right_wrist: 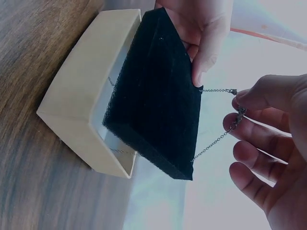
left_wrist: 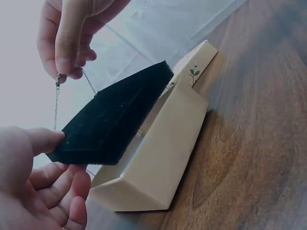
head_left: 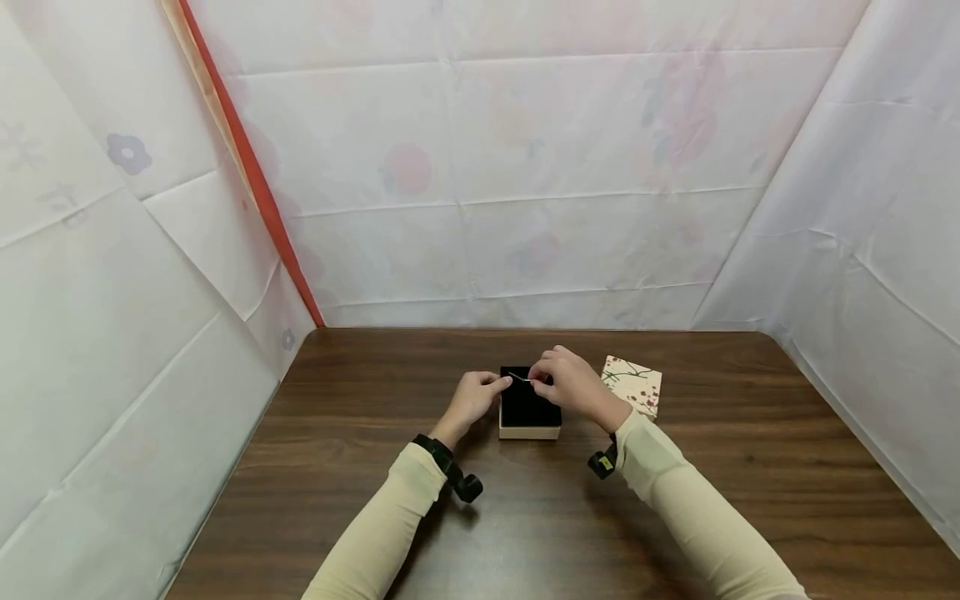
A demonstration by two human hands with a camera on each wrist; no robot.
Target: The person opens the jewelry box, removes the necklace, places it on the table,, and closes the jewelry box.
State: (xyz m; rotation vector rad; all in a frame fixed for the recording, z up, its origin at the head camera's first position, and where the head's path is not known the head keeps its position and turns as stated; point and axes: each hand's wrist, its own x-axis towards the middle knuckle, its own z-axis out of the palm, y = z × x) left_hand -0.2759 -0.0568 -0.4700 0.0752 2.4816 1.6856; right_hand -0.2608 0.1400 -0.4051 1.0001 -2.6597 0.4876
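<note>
A black foam pad is tilted partly up out of the cream gift box. My left hand pinches the pad's edge, thumb on top and fingers beneath. Across from it, my right hand holds a thin jewellery chain between thumb and fingertips, where small metal pieces show. From those fingertips the chain runs in two strands to the pad's edge. More of it shows below the pad at the box opening, and the rest is hidden.
To the right of the box lies its lid, cream with red blossoms and green stems. Everything stands on a dark wooden table. Pale patterned cloth hangs behind and along both sides.
</note>
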